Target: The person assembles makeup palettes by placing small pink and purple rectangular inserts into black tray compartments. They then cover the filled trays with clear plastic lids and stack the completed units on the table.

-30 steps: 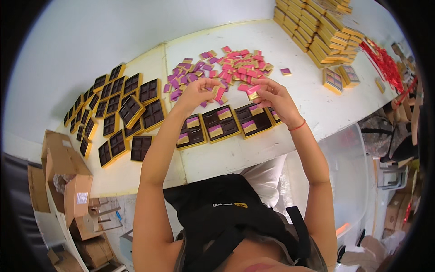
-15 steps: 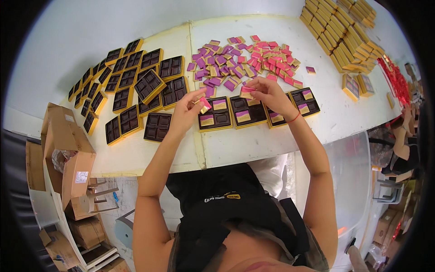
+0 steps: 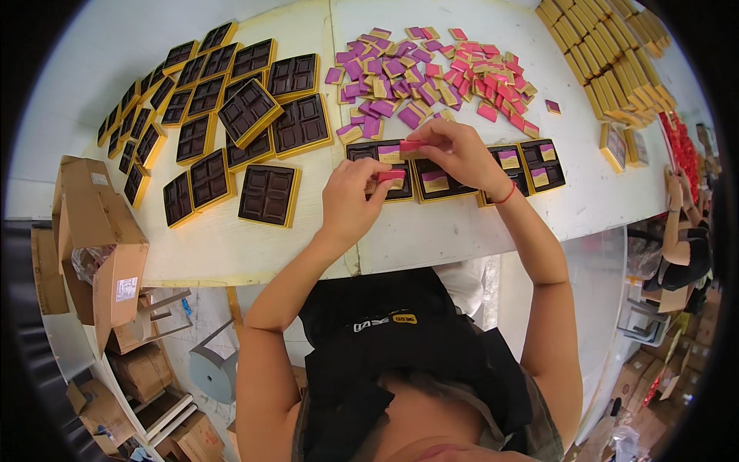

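My left hand [image 3: 356, 195] holds a pink wrapped piece [image 3: 390, 175] over the leftmost of three gold-edged brown trays [image 3: 385, 165] at the table's near edge. Over the same tray row, my right hand [image 3: 459, 156] pinches another pink piece [image 3: 412, 145]; a red band circles its wrist. The middle tray [image 3: 443, 183] and right tray [image 3: 539, 163] hold purple-and-gold pieces in some cells. Beyond them lies a loose heap of purple pieces [image 3: 381, 73] and pink pieces [image 3: 489, 73].
Many empty brown trays [image 3: 231, 115] cover the white table [image 3: 231, 242] on the left. Stacks of gold boxes [image 3: 608, 61] line the far right. An open cardboard box [image 3: 96, 223] stands at the left edge. Another person [image 3: 685, 239] sits at right.
My view has shifted closer over the trays. Both hands have come back from the loose heap to the near tray row, each with a pink piece.
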